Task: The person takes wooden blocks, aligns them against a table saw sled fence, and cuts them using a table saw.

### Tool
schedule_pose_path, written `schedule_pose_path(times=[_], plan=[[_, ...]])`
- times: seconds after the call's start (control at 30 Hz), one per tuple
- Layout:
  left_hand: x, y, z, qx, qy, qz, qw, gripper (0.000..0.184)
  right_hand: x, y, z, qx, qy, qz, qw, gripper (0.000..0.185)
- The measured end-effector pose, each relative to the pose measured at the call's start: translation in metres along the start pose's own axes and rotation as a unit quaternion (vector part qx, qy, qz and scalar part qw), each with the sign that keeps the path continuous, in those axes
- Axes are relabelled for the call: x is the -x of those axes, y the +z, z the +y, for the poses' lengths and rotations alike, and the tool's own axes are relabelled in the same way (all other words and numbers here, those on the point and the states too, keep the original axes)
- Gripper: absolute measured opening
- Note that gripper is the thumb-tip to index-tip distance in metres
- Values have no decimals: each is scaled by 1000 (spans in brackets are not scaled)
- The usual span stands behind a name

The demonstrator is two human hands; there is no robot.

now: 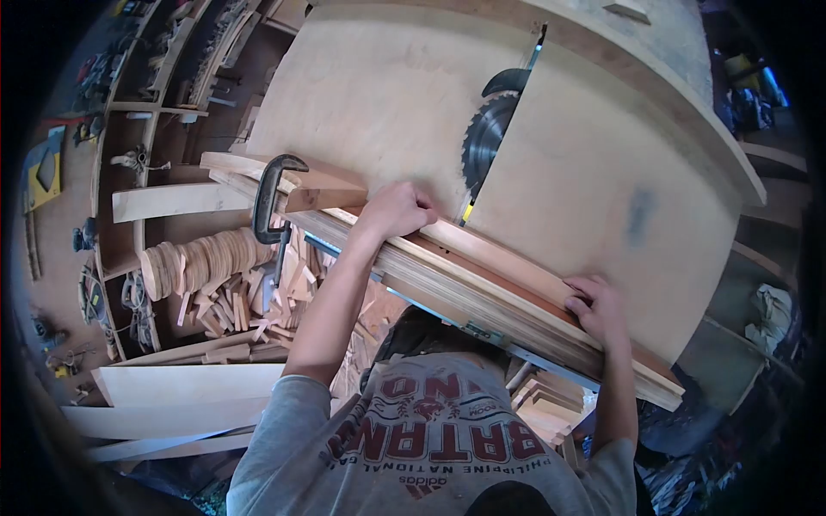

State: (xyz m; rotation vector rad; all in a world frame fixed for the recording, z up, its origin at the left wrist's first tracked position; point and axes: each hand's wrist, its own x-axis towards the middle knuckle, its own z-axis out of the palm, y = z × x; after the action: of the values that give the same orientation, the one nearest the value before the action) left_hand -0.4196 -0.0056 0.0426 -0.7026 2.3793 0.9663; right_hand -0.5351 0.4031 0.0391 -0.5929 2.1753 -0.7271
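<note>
A long, narrow wooden strip (508,265) lies along the front edge of the saw table, against layered wooden fence boards (482,294). My left hand (400,211) rests over the strip's left part with fingers curled around it; the fingertips are partly hidden. Farther right, my right hand (598,305) pinches the same strip between thumb and fingers. Beyond the strip, a circular saw blade (489,138) stands up through the table slot. Left of my left hand, a C-clamp (268,198) grips a wooden block (331,187) onto the fence boards.
The plywood saw table (370,95) spreads out ahead, with a raised wooden rail (654,90) at its far side. Wood offcuts (249,301) and a row of round wooden discs (202,262) lie below left. Shelves (159,107) stand farther left; cut wood pieces (551,404) are below the table.
</note>
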Motion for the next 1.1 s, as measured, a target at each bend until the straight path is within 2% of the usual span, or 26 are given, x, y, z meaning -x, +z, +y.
schedule_pose_path(times=[0.07,0.13,0.2,0.27,0.33,0.37,0.4,0.43,0.47,0.53,0.57,0.63,0.67,0.7,0.73,0.8,1.1], plan=[[1,3,-4,-31,28,12,999,36,4,1,-4,18,-8,11,1000,40],[7,-4,-2,-64,55,31,996,38,5,2,-17,156,-118,109,975,47],[32,-8,6,-155,111,155,969,39,9,9,-48,5,-141,44,989,60],[70,-19,20,-66,271,344,896,36,19,21,-89,132,-202,-7,970,85],[108,-4,13,121,298,438,839,24,18,57,-96,240,-196,12,951,106],[129,23,-5,222,240,484,811,12,20,64,-104,249,-198,33,948,106],[139,48,-26,223,257,569,749,13,22,68,-112,261,-171,8,950,109],[149,80,-60,205,223,595,744,19,21,71,-117,270,-144,-15,952,112],[155,113,-92,274,149,566,763,22,19,73,-120,272,-143,6,952,112],[140,180,-163,369,17,549,750,18,15,80,-121,300,-110,1,948,100],[116,203,-199,374,34,545,750,18,11,86,-121,301,-105,18,948,100],[69,234,-251,564,-166,347,731,38,4,94,-117,315,-84,14,945,87],[48,233,-260,668,-223,238,669,38,3,96,-117,322,-76,20,943,87],[26,223,-261,760,-237,159,585,39,4,99,-117,312,-84,42,946,84],[9,215,-260,804,-219,121,539,40,5,101,-117,302,-94,62,947,82],[-12,202,-252,848,-189,76,489,41,9,101,-122,304,-92,71,945,82],[-10,202,-245,865,-200,58,457,47,6,103,-120,300,-83,76,947,88]])
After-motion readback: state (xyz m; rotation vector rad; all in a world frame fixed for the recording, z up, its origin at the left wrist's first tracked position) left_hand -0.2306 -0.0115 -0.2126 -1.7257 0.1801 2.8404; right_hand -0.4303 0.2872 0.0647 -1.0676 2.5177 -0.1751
